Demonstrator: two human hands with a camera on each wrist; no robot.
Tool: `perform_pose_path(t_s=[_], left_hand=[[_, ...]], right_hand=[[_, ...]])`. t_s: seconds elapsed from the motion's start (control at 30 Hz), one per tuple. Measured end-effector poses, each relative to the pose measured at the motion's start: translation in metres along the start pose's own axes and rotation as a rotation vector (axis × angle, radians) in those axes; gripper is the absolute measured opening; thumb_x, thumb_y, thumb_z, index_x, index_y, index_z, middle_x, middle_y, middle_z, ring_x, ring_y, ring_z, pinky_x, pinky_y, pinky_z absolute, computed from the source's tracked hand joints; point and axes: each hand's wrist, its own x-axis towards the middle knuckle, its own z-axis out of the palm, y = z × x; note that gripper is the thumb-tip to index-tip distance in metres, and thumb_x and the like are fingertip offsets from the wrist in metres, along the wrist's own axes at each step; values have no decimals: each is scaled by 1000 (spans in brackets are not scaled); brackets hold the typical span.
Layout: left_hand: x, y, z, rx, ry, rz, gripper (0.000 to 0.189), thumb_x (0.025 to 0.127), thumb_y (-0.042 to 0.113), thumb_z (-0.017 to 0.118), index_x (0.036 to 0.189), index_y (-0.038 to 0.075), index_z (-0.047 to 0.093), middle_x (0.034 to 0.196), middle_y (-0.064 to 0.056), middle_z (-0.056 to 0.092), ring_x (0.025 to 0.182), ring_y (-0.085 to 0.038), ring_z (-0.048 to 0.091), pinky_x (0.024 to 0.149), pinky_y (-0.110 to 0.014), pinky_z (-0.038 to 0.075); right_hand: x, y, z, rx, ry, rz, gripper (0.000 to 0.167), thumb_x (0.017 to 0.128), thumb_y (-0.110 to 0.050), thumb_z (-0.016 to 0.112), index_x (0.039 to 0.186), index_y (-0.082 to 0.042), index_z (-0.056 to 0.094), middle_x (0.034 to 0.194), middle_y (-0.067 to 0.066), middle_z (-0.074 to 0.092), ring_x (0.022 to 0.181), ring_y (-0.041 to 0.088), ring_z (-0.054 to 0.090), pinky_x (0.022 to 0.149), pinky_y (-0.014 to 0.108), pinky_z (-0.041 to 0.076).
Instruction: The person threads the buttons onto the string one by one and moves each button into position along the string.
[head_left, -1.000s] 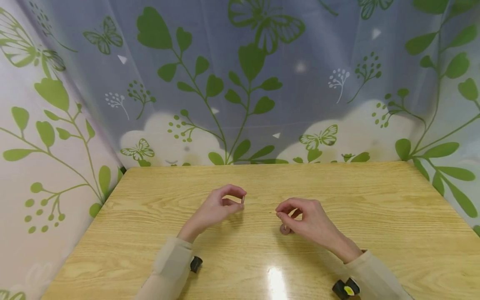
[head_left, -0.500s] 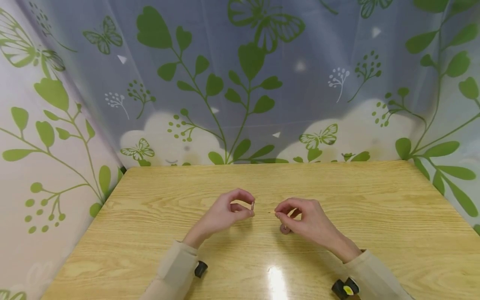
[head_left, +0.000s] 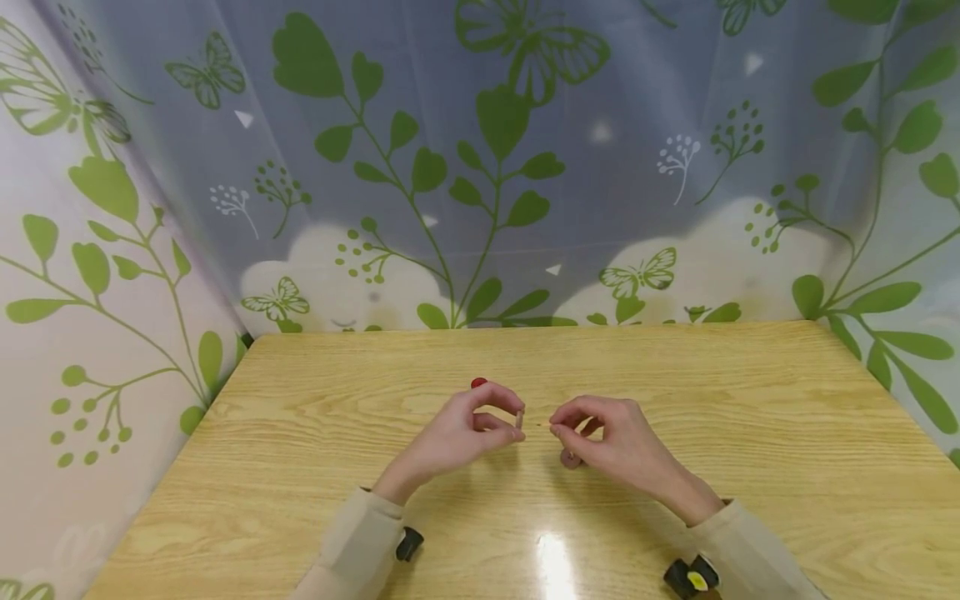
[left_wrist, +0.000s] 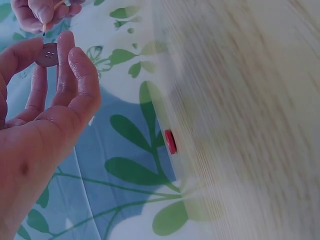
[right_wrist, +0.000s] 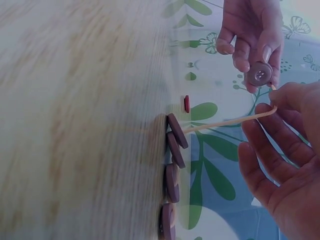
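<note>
In my left hand [head_left: 467,429] a round brown button [right_wrist: 260,74] with several holes is pinched by its edges between thumb and fingertips. My right hand [head_left: 618,437], just to the right, pinches a thin pale cord [right_wrist: 230,121] near its dark tip. That tip points at the button; the left wrist view shows a small gap between them. From the right fingers the cord runs down to several brown buttons [right_wrist: 172,182] on the table, and whether it passes through them is hard to tell. The head view shows only one brown button [head_left: 570,458] under the right hand.
A red button [head_left: 478,382] lies on the wooden table [head_left: 360,367] just beyond the left hand. Behind the table hangs a curtain [head_left: 585,167] printed with leaves and butterflies. Each wrist carries a small black camera.
My left hand has moved right with the button, closing most of the gap to the cord tip. Its shift has uncovered the red button. The right hand stays almost still.
</note>
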Motion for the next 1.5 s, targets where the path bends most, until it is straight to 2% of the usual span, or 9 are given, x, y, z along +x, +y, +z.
perform_pose_path(t_s=[0.1,0.33,0.47,0.57,0.8,1.03,1.5], left_hand=[[0,1,2,6,-7,4,31,99,5,63,129,3,57,133,-25,58,110,-26,72,97,-41,58],[-1,5,7,27,-1,0,28,98,7,65,126,6,60,130,-18,60,107,-19,73,94,-39,58],[-1,5,10,33,-8,1,31,98,7,66,127,3,58,130,-15,60,106,-17,73,91,-34,57],[-1,4,12,30,-12,0,32,98,7,65,129,1,57,131,-18,59,106,-17,73,91,-31,57],[-2,5,15,27,-13,1,30,98,8,66,127,7,59,133,-16,59,107,-17,73,90,-31,57],[-1,4,17,26,-9,2,32,98,9,66,129,5,59,130,-12,61,106,-16,73,89,-31,57],[1,3,19,19,2,-6,28,98,10,67,125,9,62,126,-7,64,105,-17,73,92,-38,58]], right_hand=[[0,0,0,1,-3,3,5,97,-16,71,98,-19,76,87,3,77,75,11,72,70,28,58],[-1,0,1,-13,-1,-4,5,97,-16,72,98,-18,76,88,2,77,76,6,70,70,28,59],[-1,0,2,-19,-2,-7,5,97,-15,72,98,-17,76,87,1,77,75,6,70,70,27,59],[-1,-1,2,-15,-6,-10,5,97,-16,72,98,-18,76,87,1,77,73,8,71,71,28,59],[-2,-1,2,-15,-5,-24,6,97,-15,71,98,-20,75,85,1,77,73,6,70,70,28,59],[-2,-1,3,-18,-10,-24,6,97,-16,71,97,-19,76,85,0,76,74,5,69,70,28,59],[0,0,6,-35,-1,-64,7,96,-11,72,96,-17,76,85,1,76,76,0,67,67,26,58]])
